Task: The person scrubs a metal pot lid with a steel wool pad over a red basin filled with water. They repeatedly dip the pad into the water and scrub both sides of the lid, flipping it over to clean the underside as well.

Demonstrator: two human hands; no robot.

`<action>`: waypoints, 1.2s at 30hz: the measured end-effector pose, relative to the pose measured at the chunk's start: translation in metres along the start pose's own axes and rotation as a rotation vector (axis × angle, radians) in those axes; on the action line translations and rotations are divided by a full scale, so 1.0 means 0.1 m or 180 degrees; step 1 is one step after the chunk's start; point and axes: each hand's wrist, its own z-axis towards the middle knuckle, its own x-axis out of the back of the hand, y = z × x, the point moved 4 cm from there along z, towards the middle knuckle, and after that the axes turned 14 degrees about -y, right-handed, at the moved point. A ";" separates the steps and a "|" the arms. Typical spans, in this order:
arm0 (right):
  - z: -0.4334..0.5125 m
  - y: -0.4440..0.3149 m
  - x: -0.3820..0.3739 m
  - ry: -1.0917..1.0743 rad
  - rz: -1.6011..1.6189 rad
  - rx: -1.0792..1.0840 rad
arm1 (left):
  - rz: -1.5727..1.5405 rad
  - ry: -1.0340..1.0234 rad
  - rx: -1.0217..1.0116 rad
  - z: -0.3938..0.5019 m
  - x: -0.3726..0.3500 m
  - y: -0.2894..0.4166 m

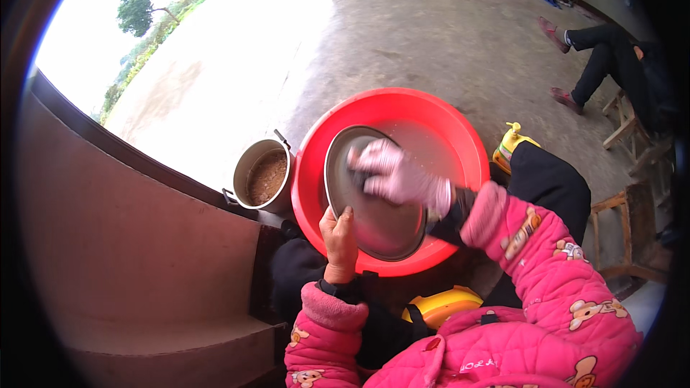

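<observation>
My bare left hand grips the near left rim of a round grey metal lid or shallow pan, which is held tilted over a large red plastic basin. My right hand, in a pale pink glove, presses on the upper part of the metal surface. It is blurred by motion. Under its fingers shows a dark scrubbing pad, only partly seen. Cloudy water lies in the basin behind the metal piece.
Left of the basin stands a two-handled metal pot with brown contents. A yellow pump bottle stands by my right knee; a yellow plastic object lies between my legs. At right are a seated person's legs and a wooden chair.
</observation>
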 end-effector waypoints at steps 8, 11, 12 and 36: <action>-0.10 0.72 -0.01 0.0344 -0.0197 -0.0352 | -0.0159 -0.0124 0.0241 -0.08 -0.04 0.11; -0.40 1.16 0.04 0.0642 0.0357 -0.1083 | -0.0718 0.0031 0.0052 -0.10 -0.02 0.17; -0.53 1.12 0.00 0.0683 0.0263 -0.1198 | -0.0813 0.0088 -0.0087 -0.08 -0.01 0.18; -1.07 0.86 -0.11 0.1499 0.2141 -0.1488 | -0.0615 0.0327 -0.0168 -0.13 0.03 0.14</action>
